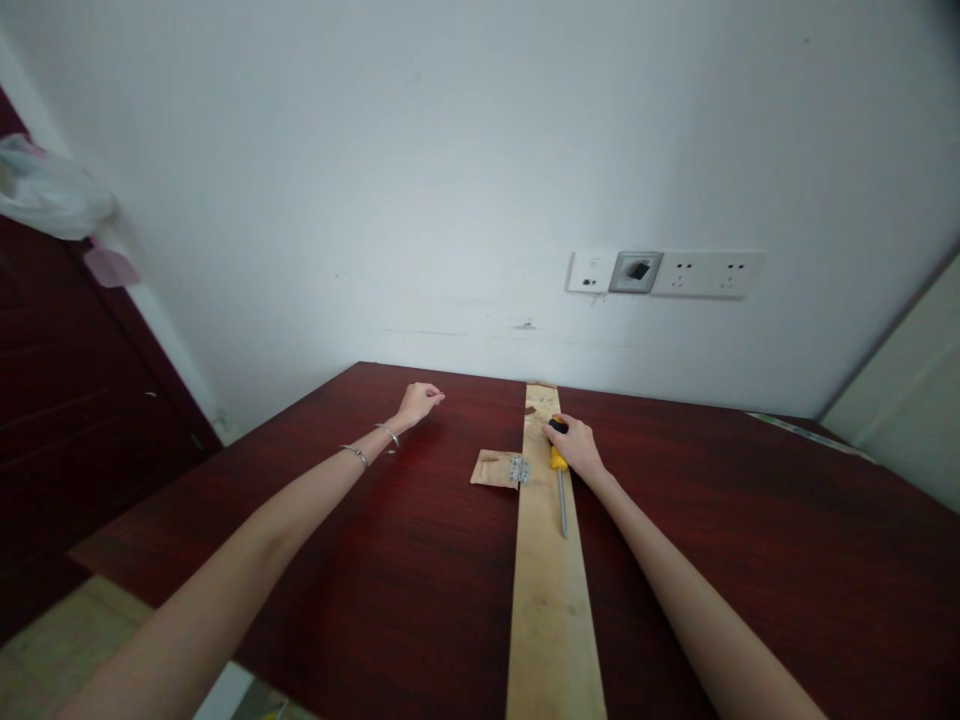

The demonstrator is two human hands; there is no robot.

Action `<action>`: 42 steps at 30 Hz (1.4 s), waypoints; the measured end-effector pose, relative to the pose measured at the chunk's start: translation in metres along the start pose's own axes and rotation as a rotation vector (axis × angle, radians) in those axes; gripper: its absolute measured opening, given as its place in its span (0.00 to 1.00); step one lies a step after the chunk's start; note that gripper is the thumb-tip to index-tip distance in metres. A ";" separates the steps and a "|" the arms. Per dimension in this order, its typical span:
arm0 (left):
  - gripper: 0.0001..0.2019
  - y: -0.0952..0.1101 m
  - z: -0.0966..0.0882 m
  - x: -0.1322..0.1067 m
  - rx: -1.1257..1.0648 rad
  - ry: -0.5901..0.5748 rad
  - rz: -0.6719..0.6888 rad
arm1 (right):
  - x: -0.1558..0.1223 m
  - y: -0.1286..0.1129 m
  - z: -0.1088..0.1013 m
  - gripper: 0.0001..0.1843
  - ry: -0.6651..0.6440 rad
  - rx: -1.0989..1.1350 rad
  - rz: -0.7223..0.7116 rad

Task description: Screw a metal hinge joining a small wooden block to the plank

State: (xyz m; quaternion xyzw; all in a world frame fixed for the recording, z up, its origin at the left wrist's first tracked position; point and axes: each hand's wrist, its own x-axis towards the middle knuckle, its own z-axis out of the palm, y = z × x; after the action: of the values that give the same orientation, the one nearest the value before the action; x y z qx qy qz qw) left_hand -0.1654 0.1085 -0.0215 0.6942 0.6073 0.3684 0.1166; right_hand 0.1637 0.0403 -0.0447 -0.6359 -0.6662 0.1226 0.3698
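**A:** Your right hand [576,446] is closed over the yellow handle of the screwdriver [559,470]. The fingers are wrapped on its far end, by the black cap.

**B:** From those fingers the steel shaft runs back toward you. It lies flat along the right edge of the plank [551,590], tip nearest your body.

**A:** The plank itself passes under your right fingers. It stretches from the wall beyond them down the table [750,560] to you.

**B:** Just left of those fingers, across the plank's width, sits the hinge [519,470]. One leaf lies on the plank's left edge, the other on the small wooden piece [491,467] beside it.

**A:** Your left hand [418,403] is well apart from all that, further left than the small wooden piece and a little beyond it. Its fingers are curled in together, thumb against forefinger, and the hand is low over the bare table.

**B:** I cannot tell whether anything is pinched between those left fingertips; it is too small to see.

**A:** Behind the left fingers, on your wrist, are two thin bracelets [388,432].

**B:** Beyond your right fingers, up on the wall [375,150], is a row of wall sockets [667,272].
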 end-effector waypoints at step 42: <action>0.13 -0.009 -0.079 0.066 -0.896 0.381 -0.419 | 0.001 -0.004 -0.002 0.24 -0.017 0.029 0.053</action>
State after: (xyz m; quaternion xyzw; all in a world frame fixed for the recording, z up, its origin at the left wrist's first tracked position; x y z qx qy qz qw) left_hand -0.2240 0.1497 0.0529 0.3607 0.5264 0.6802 0.3607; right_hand 0.1624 0.0399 -0.0405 -0.6468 -0.6505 0.1474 0.3700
